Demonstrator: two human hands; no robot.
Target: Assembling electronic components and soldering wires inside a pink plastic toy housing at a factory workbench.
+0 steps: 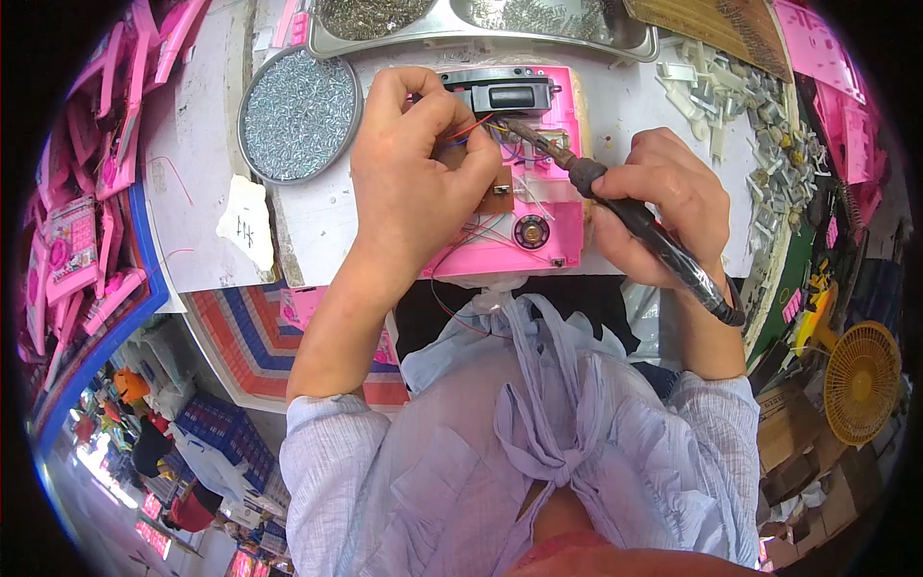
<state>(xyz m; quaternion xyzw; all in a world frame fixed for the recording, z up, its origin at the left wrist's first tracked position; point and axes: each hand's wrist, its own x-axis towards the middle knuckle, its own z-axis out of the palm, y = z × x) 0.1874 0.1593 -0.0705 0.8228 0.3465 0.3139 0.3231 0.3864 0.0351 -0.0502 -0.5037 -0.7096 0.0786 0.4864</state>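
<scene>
While the left hand pinches a red wire narrowly between thumb and fingertips, the right hand curls around the handle of an iron, much as one grips a pen. Both hands work over the pink case, one from each side, presumably so the wire stays steady and the fingers keep well back from the hot end. Whether the tip touches the wire is too small to tell.

The iron slants over the right edge of the case, its long axis diagonal: the tip points left and away from the person, the butt right and back toward them. The case lies on the tabletop straight ahead of the person, its long axis apparently running away from them, though the left hand hides part of it. At its far end sits a black part, lying crosswise; at its near end is a round speaker, and between them a brown board.

Left of the case stands a bowl of screws, and beyond it a metal tray of small parts, both probably set for easy reach. Right of the case lie loose white pieces; farther right and nearer the person is a yellow fan
</scene>
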